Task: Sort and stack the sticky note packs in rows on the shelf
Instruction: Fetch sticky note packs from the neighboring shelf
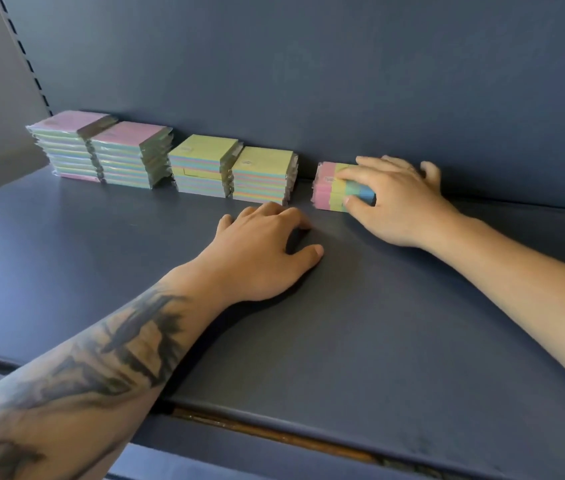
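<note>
Along the back of the dark blue shelf (66, 244) stand stacks of wrapped sticky note packs. Two pink-topped stacks (76, 147) (132, 155) are at the left. Two yellow-green-topped stacks (203, 166) (262, 174) stand beside them. Further right is a small multicolour striped stack (331, 188), pink, yellow and blue. My right hand (395, 199) grips this stack, fingers over its top and thumb on its front face. My left hand (267, 247) rests on the shelf in front of the yellow-green stacks, fingers loosely curled, holding nothing.
The shelf's dark blue back panel (309, 81) rises right behind the stacks. A slotted upright (24, 53) runs along the left side. The shelf's front edge (274, 431) lies under my forearms.
</note>
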The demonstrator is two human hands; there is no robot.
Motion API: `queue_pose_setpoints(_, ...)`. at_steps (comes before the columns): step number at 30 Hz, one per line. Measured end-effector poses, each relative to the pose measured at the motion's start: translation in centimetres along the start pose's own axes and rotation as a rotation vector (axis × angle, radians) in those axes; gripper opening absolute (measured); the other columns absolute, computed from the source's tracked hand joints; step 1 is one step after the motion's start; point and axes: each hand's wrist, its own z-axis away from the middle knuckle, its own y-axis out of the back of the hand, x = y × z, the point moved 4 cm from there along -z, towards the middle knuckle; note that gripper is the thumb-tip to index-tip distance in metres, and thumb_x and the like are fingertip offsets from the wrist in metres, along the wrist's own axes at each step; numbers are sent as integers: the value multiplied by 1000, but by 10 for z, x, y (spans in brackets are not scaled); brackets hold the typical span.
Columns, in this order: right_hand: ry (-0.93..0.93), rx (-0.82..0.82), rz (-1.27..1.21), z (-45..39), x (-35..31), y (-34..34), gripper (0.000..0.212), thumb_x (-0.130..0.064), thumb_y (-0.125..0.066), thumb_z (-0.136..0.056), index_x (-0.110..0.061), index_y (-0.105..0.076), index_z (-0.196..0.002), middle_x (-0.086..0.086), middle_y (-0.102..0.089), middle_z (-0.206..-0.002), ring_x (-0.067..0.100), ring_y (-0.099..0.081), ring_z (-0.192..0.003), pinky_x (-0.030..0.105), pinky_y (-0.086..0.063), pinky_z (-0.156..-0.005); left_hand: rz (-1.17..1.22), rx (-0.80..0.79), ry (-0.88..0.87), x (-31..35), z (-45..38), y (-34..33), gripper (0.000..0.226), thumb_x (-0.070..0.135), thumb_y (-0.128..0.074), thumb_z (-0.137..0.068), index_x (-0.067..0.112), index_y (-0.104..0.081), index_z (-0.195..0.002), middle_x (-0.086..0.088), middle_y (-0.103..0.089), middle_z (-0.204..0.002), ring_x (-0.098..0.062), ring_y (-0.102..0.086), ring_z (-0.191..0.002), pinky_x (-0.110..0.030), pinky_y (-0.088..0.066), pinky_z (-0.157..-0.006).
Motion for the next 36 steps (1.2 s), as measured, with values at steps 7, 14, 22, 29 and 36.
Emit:
queue_pose_setpoints(7, 155, 324, -69, 37, -5, 36, 49, -50, -51, -89, -31, -67, -132, -2, -60, -145, 25, -52, -135, 54, -28, -112, 21, 19, -39, -5, 2, 1, 52, 68, -46, -94, 39, -54, -137, 7, -52, -141, -22, -45, -136, -52, -32, -116)
queue_pose_setpoints(14, 59, -65, -94, 138, 19, 34, 48, -63, -47, -98, -47, -54, -143, -15, -40, -160, 13, -33, -148, 41, -22, -122, -41, 18, 21, 8, 20, 4, 55, 70, -42, -96, 38, -54, -139, 6, -55, -145, -21, -49, -135, -49, -34, -114)
queue_pose_setpoints(22, -24, -113, -242, 317, 97, 80, 53, -65, -45, -99, -47, -47, -149, -17, -34, -163, 7, -25, -153, 35, -21, -125, -146, -12, 227, 87, 103, -20, 91, 97, -22, -76, 46, -38, -151, 8, -40, -160, -28, -31, -150, -62, -21, -117)
queue_pose_setpoints(29, -71, 22, -219, 491, 179, 127, 33, -41, -51, -105, -34, -68, -132, -17, -55, -148, 1, -40, -140, 24, -30, -112, -208, 49, 2, 286, 190, -81, 99, 95, -28, -74, 37, -36, -154, 4, -39, -158, -29, -32, -145, -57, -24, -116)
queue_pose_setpoints(36, -323, 33, -242, 615, 296, 159, 33, -40, -54, -104, -31, -66, -134, -13, -60, -141, 10, -56, -129, 34, -47, -106, -118, -13, -403, 461, 234, -131, 65, 74, -46, -93, 42, -44, -149, 12, -45, -156, -17, -39, -145, -50, -19, -122)
